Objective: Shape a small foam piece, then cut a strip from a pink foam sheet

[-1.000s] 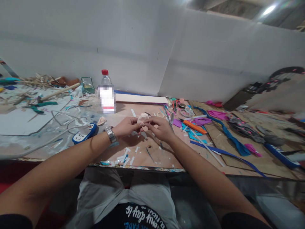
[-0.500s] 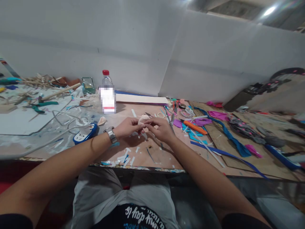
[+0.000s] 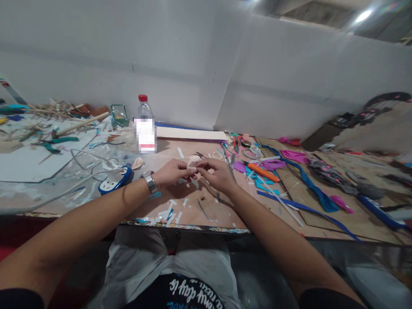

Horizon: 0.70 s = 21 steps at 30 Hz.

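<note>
Between my hands, just above the tabletop, is a small pale pinkish-white piece [image 3: 193, 161], soft-looking like crumpled paper or cloth; its exact kind is unclear. My left hand [image 3: 175, 172], with a metal watch [image 3: 149, 182] at the wrist, pinches it from the left. From the right, my right hand [image 3: 216, 174] has thumb and fingers closed on the same piece. The fingertips of both hands almost meet and hide its lower part. A similar pale scrap [image 3: 138, 163] lies on the table left of my left hand.
A red-capped bottle [image 3: 145, 135] stands behind my hands. Left are a blue-and-white power strip [image 3: 115, 180], its cable and green-handled pliers [image 3: 51, 148]. On the right lie an orange utility knife [image 3: 263, 171], tape rolls and blue strips [image 3: 309, 210]. Paper scraps [image 3: 170, 212] litter the front edge.
Both hands stay in nearly the same place, still pinching the pale piece. The fingers and the piece have shifted only slightly. My legs have moved a little under the table.
</note>
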Each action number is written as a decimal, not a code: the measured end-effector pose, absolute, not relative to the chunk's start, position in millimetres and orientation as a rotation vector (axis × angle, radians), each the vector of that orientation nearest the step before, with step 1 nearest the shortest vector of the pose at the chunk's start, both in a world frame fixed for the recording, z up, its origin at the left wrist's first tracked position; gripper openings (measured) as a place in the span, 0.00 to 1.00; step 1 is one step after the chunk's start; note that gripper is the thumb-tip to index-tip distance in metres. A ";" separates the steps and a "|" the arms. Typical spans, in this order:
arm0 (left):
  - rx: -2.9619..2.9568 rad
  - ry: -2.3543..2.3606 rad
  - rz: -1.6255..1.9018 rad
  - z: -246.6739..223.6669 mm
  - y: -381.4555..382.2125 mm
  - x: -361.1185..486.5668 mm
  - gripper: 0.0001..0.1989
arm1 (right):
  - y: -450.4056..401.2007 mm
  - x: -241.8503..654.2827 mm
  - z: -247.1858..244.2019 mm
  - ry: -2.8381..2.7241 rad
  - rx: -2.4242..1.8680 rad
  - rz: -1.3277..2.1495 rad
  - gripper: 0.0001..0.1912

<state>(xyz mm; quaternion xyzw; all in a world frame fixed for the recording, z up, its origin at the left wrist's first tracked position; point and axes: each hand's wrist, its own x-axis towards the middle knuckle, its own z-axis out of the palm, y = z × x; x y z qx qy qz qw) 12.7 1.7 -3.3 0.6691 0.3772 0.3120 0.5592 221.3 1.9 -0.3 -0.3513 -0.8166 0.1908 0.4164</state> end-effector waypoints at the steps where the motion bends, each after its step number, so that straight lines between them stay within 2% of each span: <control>1: 1.585 0.888 0.737 -3.7 1.9 12.4 0.20 | 1.7 221.0 0.0 -2.048 -0.884 0.477 0.05; 7: 1.627 0.890 0.739 -8.0 3.1 11.3 0.21 | 0.5 221.2 0.1 -2.024 -0.903 0.481 0.04; 12: 1.638 0.847 0.745 -10.1 3.2 10.9 0.18 | 1.8 220.6 -4.0 -2.003 -0.901 0.556 0.03; 21: 1.741 0.883 0.764 -2.6 0.7 10.5 0.20 | 4.1 215.9 -8.7 -1.725 -0.871 0.956 0.19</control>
